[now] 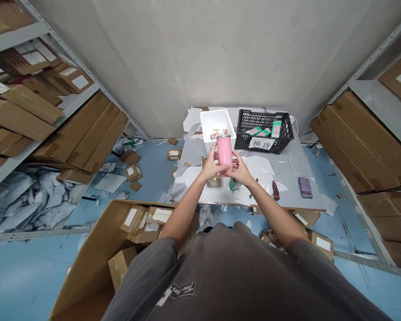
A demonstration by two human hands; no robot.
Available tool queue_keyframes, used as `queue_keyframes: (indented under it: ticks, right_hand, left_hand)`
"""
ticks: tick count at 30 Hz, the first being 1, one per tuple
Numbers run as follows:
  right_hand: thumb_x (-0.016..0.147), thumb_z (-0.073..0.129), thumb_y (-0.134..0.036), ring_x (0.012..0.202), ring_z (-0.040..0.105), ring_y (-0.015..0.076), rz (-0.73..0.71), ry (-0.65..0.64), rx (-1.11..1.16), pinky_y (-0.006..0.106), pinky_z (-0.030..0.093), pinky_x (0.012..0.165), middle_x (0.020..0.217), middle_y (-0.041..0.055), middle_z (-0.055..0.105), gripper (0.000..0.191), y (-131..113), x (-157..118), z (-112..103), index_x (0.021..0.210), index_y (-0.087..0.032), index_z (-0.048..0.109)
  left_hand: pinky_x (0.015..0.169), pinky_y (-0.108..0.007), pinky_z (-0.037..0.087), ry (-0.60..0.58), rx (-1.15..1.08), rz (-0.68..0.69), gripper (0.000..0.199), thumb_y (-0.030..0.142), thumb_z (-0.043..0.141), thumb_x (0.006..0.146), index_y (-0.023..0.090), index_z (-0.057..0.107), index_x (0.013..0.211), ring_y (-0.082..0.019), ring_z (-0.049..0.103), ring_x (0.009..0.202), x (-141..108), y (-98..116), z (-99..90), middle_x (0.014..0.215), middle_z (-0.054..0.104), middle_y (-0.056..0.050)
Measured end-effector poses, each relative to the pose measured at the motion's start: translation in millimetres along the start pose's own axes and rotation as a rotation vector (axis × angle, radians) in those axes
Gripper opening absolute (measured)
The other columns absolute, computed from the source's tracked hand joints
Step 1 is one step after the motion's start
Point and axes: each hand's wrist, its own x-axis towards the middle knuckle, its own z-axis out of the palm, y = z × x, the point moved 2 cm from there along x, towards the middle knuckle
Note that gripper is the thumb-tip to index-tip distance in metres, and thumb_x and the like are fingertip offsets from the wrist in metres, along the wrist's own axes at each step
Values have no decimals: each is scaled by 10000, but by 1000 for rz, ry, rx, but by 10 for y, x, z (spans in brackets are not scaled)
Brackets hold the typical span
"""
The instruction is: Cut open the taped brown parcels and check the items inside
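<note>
A pink tumbler (224, 151) with a silvery rim is held upright above the table, between my two hands. My left hand (211, 166) wraps its fingers around the tumbler's left side. On the other side, my right hand (241, 169) closes around its lower right part. Beneath them on the table lie a small cardboard box (214, 181), partly hidden by my hands, and a green box (234, 184). Just behind the tumbler stands a white bin (217, 117) with a colourful packet (217, 133) inside.
A black plastic crate (247, 117) with several green-and-pink boxes stands at the table's back right. A red-and-black cutter (276, 191) lies near the right front. Shelves with cardboard boxes (83, 129) flank both sides. A large open carton (87, 249) sits at my left.
</note>
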Motion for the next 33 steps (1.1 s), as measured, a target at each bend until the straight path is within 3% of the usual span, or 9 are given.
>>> queue_keyframes:
  ticks: [5,12,16,21,25,30,33]
  right_hand:
    - [651,946,-471,1141,737,320,14,-72,45,511,650,983,1357,108,671,1242,2,3,22,1716,-352,318]
    - [713,917,-395,1267,697,380,-14,93,-158,578,597,1082,1468,132,647,1202,-36,-122,279,1729,-352,277]
    - [701,938,-453,1206,727,357,-52,137,-173,529,638,1011,1438,126,655,1209,-23,-154,226,1730,-360,309]
    - [685,942,-465,1083,742,310,-33,31,-45,466,670,883,1363,125,672,1287,-10,-121,92,1770,-344,261]
    - [673,963,-416,1031,714,289,-45,106,-184,472,663,890,1348,106,680,1264,-82,-125,1,1762,-345,323]
    - [739,942,-465,1107,727,303,-76,-30,-60,470,659,929,1406,125,668,1212,-113,-133,-24,1766,-346,310]
    - [755,928,-470,1121,736,312,-83,6,-63,483,652,954,1398,124,675,1186,-82,-136,-22,1759,-348,310]
  left_hand:
    - [1080,-477,609,-75,-82,-1,1433,401,973,709,358,68,1819,-347,661,1364,4,0,76,1604,556,-162]
    - [1123,-491,568,144,172,28,1352,398,1015,692,311,245,1800,-336,675,1277,14,122,165,1515,651,-116]
    - [1039,-461,607,53,76,-2,1336,406,1000,695,318,251,1798,-301,704,1183,14,108,72,1407,676,-115]
    - [1075,-481,590,-51,-95,-8,1348,391,989,701,342,202,1796,-303,700,1234,5,60,39,1347,681,-102]
    - [1031,-469,609,-13,-58,-26,1356,373,1020,666,358,246,1779,-320,681,1263,13,76,42,1440,625,-128]
    - [1063,-481,605,-117,-159,-19,1387,427,1017,681,373,190,1794,-327,690,1286,50,123,53,1495,628,-141]
    - [1078,-491,607,-92,-118,2,1410,448,1021,685,362,167,1803,-349,654,1351,67,123,59,1566,590,-164]
